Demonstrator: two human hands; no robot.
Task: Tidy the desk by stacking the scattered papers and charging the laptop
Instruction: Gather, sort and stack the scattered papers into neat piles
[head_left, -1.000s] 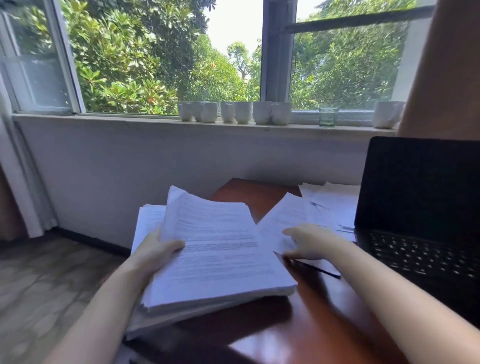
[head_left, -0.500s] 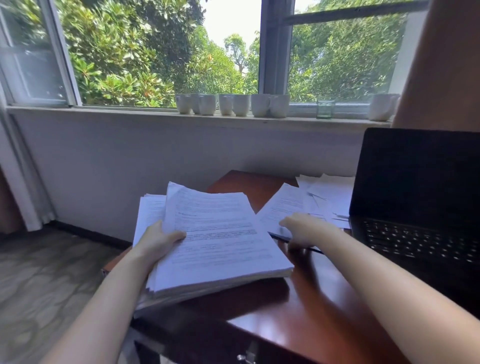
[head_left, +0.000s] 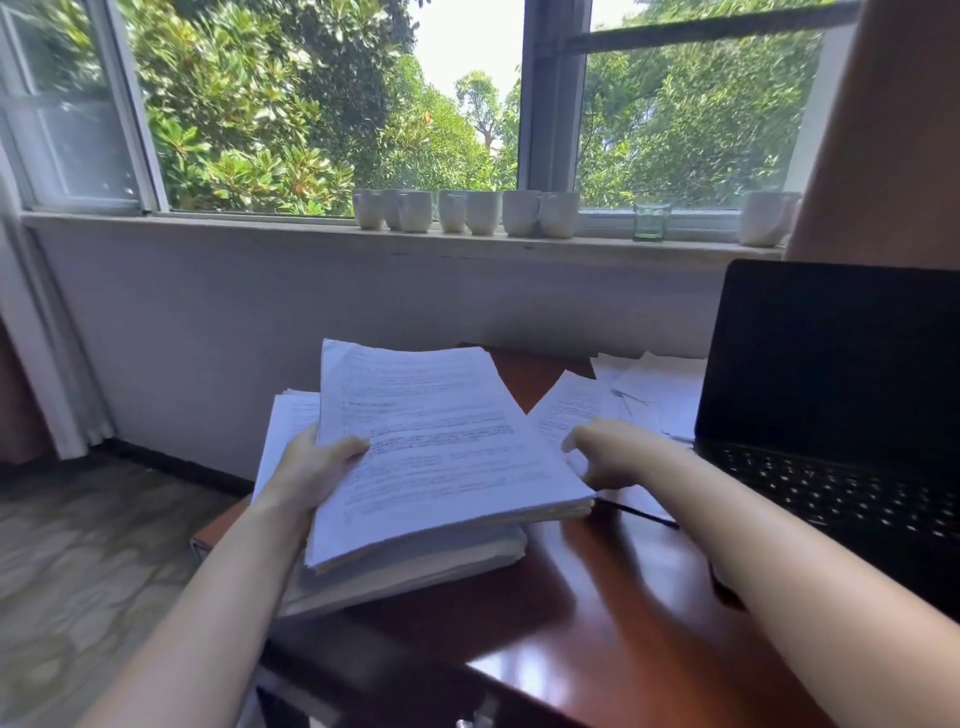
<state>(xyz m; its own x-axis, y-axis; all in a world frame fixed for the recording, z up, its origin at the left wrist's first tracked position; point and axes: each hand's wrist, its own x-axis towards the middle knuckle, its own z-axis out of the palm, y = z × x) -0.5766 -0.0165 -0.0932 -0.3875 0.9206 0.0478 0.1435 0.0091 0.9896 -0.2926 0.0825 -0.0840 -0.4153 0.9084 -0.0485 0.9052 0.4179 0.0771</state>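
A thick bundle of printed papers (head_left: 441, 447) sits tilted on a lower paper stack (head_left: 405, 569) at the left of the wooden desk (head_left: 571, 603). My left hand (head_left: 311, 467) grips the bundle's left edge, thumb on top. My right hand (head_left: 608, 457) is at the bundle's right edge with fingers stretched toward it; whether they touch is blurred. Loose sheets (head_left: 654, 395) lie scattered behind that hand. The black laptop (head_left: 831, 395) stands open at the right, its screen dark. No charger or cable is in view.
A black pen (head_left: 641, 515) lies on the desk under my right wrist. Several white mugs (head_left: 467, 213) and a green glass (head_left: 651, 222) line the windowsill behind the desk. The desk's left edge drops to a stone floor (head_left: 78, 571).
My right hand left the loose sheet and moved left to the bundle's right edge. The bundle has shifted right over the lower stack, still in my left hand.
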